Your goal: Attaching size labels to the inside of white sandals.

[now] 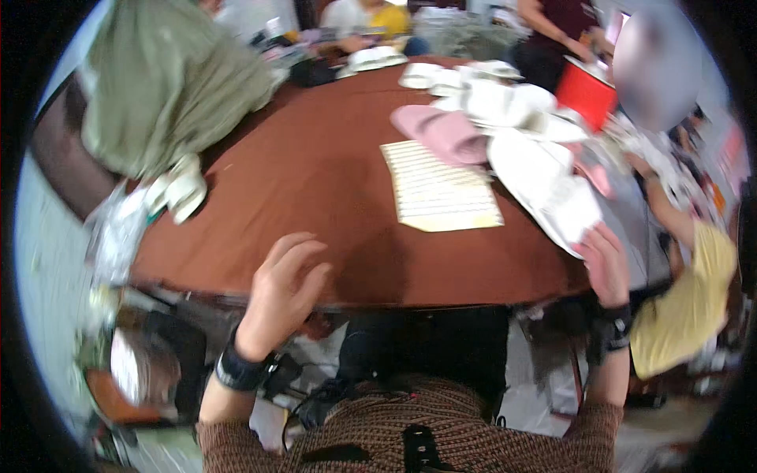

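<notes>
My left hand (285, 285) is over the near edge of the brown-covered table (276, 189), palm inward, fingers loosely curved and apart, with nothing in it. At the right, my right hand (605, 264) has its fingers on the near end of a white slipper (544, 189); the thumb is hard to make out. The slipper lies slanting at the front of a pile of white slippers (505, 102). Beside it are a pink slipper (445, 134) and a pale yellow sheet (441, 189) with rows of small marks.
A grey-green cloth heap (165, 87) stands at the far left, with white pieces (180, 189) and a clear plastic bag (118, 236) below it. A red container (585, 91) is at the back right. A co-worker's yellow sleeve (686, 307) is close by on my right.
</notes>
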A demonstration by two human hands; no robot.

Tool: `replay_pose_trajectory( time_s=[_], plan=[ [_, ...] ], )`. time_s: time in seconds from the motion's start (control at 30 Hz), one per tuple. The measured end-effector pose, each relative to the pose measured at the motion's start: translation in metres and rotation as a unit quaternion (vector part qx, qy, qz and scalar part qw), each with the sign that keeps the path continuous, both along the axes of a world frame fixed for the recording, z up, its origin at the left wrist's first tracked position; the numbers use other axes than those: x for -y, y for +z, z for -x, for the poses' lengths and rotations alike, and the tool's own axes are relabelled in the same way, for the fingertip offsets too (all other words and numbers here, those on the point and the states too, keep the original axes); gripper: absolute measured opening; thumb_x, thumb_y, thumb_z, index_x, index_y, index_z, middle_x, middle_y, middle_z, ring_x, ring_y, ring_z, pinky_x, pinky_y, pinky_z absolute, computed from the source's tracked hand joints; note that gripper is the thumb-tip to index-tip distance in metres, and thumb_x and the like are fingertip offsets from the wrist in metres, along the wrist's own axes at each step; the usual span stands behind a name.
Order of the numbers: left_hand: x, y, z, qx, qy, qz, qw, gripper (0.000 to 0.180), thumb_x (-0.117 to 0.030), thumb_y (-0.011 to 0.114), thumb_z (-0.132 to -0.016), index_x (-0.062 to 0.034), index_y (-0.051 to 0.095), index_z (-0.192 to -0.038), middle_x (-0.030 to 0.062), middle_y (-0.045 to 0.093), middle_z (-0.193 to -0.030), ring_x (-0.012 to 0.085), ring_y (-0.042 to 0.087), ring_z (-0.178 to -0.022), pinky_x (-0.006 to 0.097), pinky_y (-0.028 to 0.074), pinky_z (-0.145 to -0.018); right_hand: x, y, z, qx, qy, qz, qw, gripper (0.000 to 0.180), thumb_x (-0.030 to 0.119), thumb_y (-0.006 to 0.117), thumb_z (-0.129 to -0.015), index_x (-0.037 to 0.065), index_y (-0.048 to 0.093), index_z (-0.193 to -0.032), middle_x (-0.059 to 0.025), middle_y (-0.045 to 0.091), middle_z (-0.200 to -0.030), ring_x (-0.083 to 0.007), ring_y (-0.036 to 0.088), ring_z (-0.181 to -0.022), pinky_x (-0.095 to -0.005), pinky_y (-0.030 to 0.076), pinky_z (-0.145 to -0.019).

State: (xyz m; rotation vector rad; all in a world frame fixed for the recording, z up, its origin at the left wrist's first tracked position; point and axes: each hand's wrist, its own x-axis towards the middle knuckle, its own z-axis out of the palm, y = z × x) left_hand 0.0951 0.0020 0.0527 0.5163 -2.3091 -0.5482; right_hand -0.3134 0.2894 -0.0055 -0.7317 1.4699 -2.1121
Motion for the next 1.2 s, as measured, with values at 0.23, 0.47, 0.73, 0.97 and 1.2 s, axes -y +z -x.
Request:
replay_pose_trajectory(
  time_s=[0.23,0.47,0.73,0.97,1.2],
  plan=[
    [0.027,-0.006,-0.026,0.000,0.043,-0.046,0.998,0.021,-0.009,0.066,-0.085,0.0003,0.063,-0.104,0.0143,0.062,-0.105,0.0244,0.066,-0.079,0.032,0.053,-0.069,0.004,-0.003,-0.017,-0.270,-0.136,-0.091,0.949,0.051,0.004,0.053,-0.093,-0.004,0.039,-0.142,-0.0175,0.046,-0.141,-0.0250,0.050,-0.123,-0.0329,0.044,-0.096],
    [0.127,-0.027,-0.060,-0.004,0.173,0.030,0.984,0.026,-0.015,0.067,-0.086,0.0016,0.064,-0.106,0.0174,0.066,-0.096,0.0274,0.066,-0.082,0.035,0.053,-0.072,0.046,0.028,-0.069,-0.626,-0.218,-0.231,0.713,0.042,-0.002,0.051,-0.090,0.000,0.047,-0.132,-0.0190,0.041,-0.142,-0.0348,0.040,-0.132,-0.0411,0.034,-0.106],
    [0.310,-0.045,-0.141,0.078,0.362,0.008,0.929,0.046,-0.035,0.067,-0.081,0.0069,0.065,-0.101,0.0311,0.065,-0.098,0.0425,0.063,-0.098,0.046,0.050,-0.086,0.099,0.035,-0.106,-0.606,-0.104,-0.225,0.756,0.037,-0.011,0.053,-0.082,-0.003,0.053,-0.119,-0.0239,0.042,-0.139,-0.0399,0.039,-0.132,-0.0432,0.030,-0.110],
    [0.389,-0.035,-0.174,0.026,0.463,-0.121,0.877,0.047,-0.036,0.067,-0.078,0.0105,0.064,-0.087,0.0242,0.067,-0.080,0.0335,0.067,-0.080,0.040,0.051,-0.073,0.126,0.004,-0.122,-0.582,-0.011,-0.300,0.755,0.037,-0.004,0.057,-0.080,-0.006,0.052,-0.117,-0.0261,0.041,-0.136,-0.0431,0.039,-0.128,-0.0469,0.030,-0.108],
    [0.443,-0.049,-0.175,0.007,0.465,-0.193,0.864,0.044,-0.026,0.070,-0.077,0.0121,0.063,-0.098,0.0187,0.067,-0.081,0.0254,0.065,-0.073,0.037,0.051,-0.067,0.134,0.001,-0.112,-0.555,0.036,-0.300,0.775,0.036,-0.002,0.053,-0.079,-0.002,0.051,-0.115,-0.0219,0.046,-0.131,-0.0387,0.044,-0.124,-0.0447,0.031,-0.109]
  ],
)
